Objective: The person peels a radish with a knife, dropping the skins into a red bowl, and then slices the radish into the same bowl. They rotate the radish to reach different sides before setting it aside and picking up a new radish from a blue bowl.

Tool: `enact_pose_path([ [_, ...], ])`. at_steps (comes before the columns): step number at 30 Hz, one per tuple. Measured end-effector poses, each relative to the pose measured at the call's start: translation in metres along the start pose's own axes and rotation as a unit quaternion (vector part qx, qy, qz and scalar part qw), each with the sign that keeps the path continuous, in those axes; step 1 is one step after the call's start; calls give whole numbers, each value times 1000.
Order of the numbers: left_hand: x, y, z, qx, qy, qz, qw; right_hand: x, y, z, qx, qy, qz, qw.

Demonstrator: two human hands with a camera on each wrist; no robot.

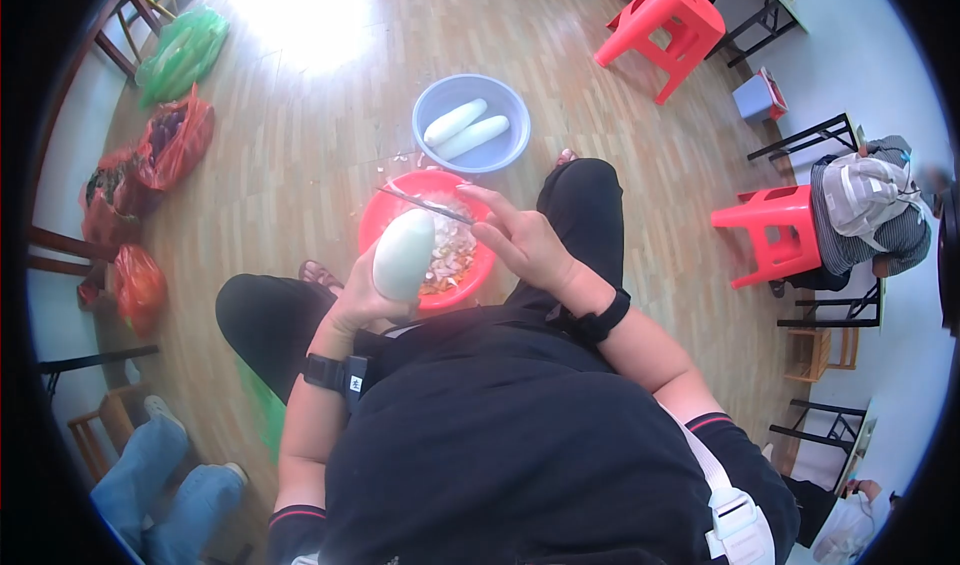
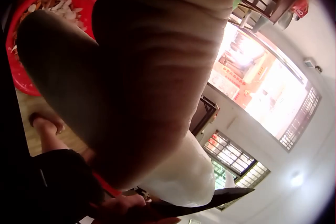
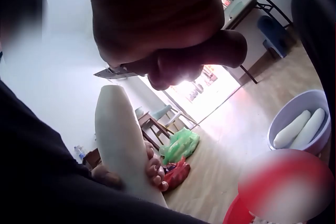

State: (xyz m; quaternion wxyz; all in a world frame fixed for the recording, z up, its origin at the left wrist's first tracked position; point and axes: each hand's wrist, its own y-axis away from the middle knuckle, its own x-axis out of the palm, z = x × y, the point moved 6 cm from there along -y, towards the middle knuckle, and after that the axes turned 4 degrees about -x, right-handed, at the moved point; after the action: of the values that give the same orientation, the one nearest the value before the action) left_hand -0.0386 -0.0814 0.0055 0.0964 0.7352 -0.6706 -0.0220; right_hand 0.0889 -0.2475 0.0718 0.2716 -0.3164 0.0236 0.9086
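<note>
A thick white radish [image 1: 404, 255] is gripped in the left hand [image 1: 362, 290], held over the near left side of a red basin [image 1: 376, 215] that contains white peelings. In the right wrist view, fingers of the left hand wrap round the radish [image 3: 118, 134]. The right hand [image 1: 530, 250] grips a knife [image 1: 425, 205] by its handle; its dark blade [image 2: 231, 196] lies close to the radish's end in the left wrist view. Whether blade and radish touch, I cannot tell.
Beyond the red basin, a blue basin [image 1: 422, 125] holds two white radishes [image 1: 472, 137]. Green [image 1: 185, 55] and red bags [image 1: 178, 143] lie on the floor at left. Red stools [image 1: 665, 30] and a seated person [image 1: 870, 210] are at right.
</note>
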Motion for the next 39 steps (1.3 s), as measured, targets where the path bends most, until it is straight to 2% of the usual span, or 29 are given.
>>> enact_pose_path([
  [4,3,0,-8,-2,7,-11,1000,1,-3,19,-51,-5,-1,999],
  [8,2,-1,-2,-18,-45,-4,999,0,-5,32,-99,33,11,994],
  [15,5,1,4,-83,-86,53,991,-4,-4,33,-110,102,28,988],
  [16,4,0,8,-83,-85,53,992,-4,-3,34,-108,104,36,988],
  [18,3,-1,6,-17,-102,36,994,-3,-3,35,-106,105,45,988],
  [21,4,1,4,-18,-60,13,998,-2,-3,37,-110,113,53,986],
  [24,3,2,5,-25,-72,21,997,-1,-3,36,-116,122,55,984],
  [28,6,1,4,-68,-125,56,988,0,-2,26,-110,130,19,985],
  [31,5,1,3,-86,-110,13,990,-1,0,20,-99,130,19,986],
  [33,5,1,5,-48,-127,-2,991,0,1,17,-92,132,31,986],
  [36,3,0,2,-5,-107,6,994,-5,2,5,-78,139,3,987],
  [37,3,0,-2,36,-107,8,994,-7,4,-6,-37,139,14,990],
  [39,1,1,-5,22,-99,3,995,-7,9,-18,18,119,31,992],
])
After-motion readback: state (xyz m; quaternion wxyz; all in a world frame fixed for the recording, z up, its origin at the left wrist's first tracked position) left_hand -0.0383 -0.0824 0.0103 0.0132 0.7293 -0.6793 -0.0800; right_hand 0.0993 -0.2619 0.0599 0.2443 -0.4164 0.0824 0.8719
